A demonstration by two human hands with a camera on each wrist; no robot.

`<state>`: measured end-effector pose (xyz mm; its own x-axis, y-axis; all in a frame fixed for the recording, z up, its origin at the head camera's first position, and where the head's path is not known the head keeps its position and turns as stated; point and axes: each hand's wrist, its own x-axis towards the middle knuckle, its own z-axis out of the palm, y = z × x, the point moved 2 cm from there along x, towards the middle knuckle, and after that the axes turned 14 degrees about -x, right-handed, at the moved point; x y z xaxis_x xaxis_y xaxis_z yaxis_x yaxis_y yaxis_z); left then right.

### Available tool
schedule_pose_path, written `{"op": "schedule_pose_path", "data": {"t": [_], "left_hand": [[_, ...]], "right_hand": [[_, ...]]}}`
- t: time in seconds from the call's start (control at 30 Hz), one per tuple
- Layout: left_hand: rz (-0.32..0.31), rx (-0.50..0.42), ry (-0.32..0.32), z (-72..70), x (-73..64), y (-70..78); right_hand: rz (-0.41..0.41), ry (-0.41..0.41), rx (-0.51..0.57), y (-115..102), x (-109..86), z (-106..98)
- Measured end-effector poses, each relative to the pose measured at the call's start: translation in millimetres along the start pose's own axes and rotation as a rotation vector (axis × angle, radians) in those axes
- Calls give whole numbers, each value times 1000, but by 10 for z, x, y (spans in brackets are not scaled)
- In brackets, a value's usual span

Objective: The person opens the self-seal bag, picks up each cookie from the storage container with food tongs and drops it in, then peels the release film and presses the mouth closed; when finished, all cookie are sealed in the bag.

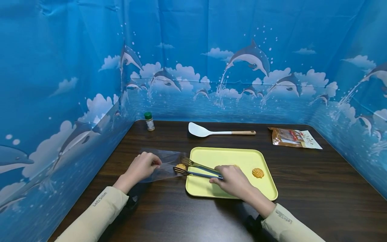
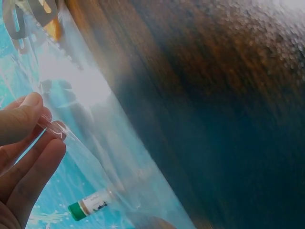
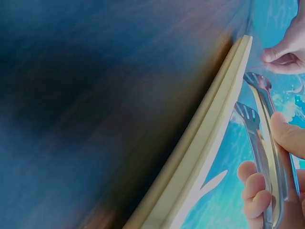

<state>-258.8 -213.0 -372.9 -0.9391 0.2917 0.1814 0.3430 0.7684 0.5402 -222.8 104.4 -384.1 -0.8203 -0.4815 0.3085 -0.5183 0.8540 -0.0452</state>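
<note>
My left hand pinches the edge of a clear plastic bag between thumb and fingers, left of the yellow tray. In my right hand is a pair of metal tongs with slotted, fork-like ends, reaching left past the tray's rim. A round cookie sits between the tong ends, overlapping the bag in the head view. The left wrist view has that cookie and the tong ends behind the clear plastic. A swirled cookie lies on the tray; another is mostly hidden by my right hand.
Behind the tray lies a white spatula with a wooden handle. A green-capped seasoning jar stands at the back left. At the back right is a brown and white food packet. Dolphin-print sheeting surrounds the dark wooden table.
</note>
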Motion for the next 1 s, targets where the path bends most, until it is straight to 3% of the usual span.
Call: {"op": "schedule_pose_path", "data": {"t": [0.43,1.0], "left_hand": [[-19,-13,10,-49,-7,-9],[-30,-75,-21,0,10,69]], "right_hand": [[27,-36,10,-19,65,28],[-25,-49,41,-134,205,42]]}}
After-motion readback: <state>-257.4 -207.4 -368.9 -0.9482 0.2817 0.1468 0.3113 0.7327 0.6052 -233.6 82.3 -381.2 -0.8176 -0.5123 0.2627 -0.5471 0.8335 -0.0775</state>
